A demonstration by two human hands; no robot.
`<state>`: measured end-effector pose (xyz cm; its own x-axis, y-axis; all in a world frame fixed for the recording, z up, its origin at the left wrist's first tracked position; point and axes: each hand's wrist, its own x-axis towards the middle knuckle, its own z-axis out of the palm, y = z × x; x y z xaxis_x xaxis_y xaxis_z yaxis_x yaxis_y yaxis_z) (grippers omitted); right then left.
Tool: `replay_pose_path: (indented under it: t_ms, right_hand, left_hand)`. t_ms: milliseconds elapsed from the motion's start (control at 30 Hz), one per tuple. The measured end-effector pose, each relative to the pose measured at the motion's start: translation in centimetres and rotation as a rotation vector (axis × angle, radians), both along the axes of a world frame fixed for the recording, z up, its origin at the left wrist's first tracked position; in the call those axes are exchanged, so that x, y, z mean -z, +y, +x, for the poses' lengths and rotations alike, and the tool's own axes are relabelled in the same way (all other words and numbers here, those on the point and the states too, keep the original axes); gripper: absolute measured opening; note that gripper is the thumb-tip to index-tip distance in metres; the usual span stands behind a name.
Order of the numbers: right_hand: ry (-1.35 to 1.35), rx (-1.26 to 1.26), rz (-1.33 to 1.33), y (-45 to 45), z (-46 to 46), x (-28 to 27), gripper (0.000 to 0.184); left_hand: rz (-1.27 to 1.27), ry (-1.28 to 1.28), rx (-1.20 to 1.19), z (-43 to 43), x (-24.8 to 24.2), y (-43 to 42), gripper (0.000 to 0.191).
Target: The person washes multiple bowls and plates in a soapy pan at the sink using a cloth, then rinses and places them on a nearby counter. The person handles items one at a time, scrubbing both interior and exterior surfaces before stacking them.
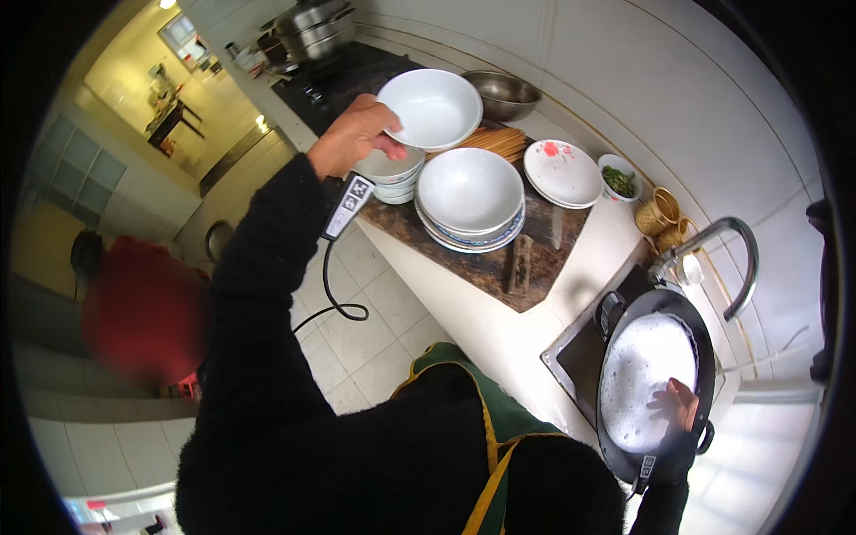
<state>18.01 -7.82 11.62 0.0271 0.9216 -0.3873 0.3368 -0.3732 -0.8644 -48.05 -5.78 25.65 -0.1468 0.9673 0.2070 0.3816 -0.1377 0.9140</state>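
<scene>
My left hand (361,130) grips the left rim of a white bowl (435,107) above the counter. Just below that hand stands a stack of smaller bowls (394,177). A larger white bowl (471,187) tops a pile of dishes, one of them with a blue-patterned rim (511,229). At the sink, my right hand (682,403) hovers over or touches the white suds (645,374) in a dark two-handled wok (703,348); contact is hard to judge. Its fingers are spread, and nothing shows in them.
A wooden cutting board (461,271) carries the dishes, chopsticks (498,142), floral plates (562,170) and a knife (556,227). Behind are a metal basin (505,97) and a bowl of greens (618,182). The faucet (739,234) arches beside the wok. A person in red (144,311) is at left.
</scene>
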Motion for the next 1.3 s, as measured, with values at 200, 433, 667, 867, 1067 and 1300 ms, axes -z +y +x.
replay_pose_path:
  t_ms: [200, 433, 667, 867, 1067, 1300]
  right_hand:
    - [0.064, -0.022, -0.029, 0.7, -0.6, 1.5, 0.06]
    - [0.1, -0.039, -0.009, 0.6, -1.2, 1.6, 0.053]
    - [0.088, -0.007, 0.002, -0.1, -1.7, 1.3, 0.052]
    - [0.085, -0.012, 0.004, -0.2, -2.5, 1.3, 0.048]
    - [0.135, -0.008, 0.003, 0.2, -2.2, 1.9, 0.04]
    - [0.113, 0.002, -0.072, 0.0, -1.3, 2.1, 0.04]
  left_hand:
    - [-0.329, -0.16, -0.414, -4.5, 0.9, -1.1, 0.018]
    - [-0.403, -0.258, -0.554, -7.5, 5.7, 0.6, 0.012]
    - [0.397, 1.132, 0.001, -11.5, 9.4, -0.7, 0.025]
    - [0.116, 0.404, -0.208, -10.3, 10.5, -0.6, 0.021]
    - [-0.421, -0.07, -0.472, -8.1, 9.2, -0.6, 0.038]
    - [-0.263, -0.475, -0.12, -4.5, 10.2, -1.1, 0.06]
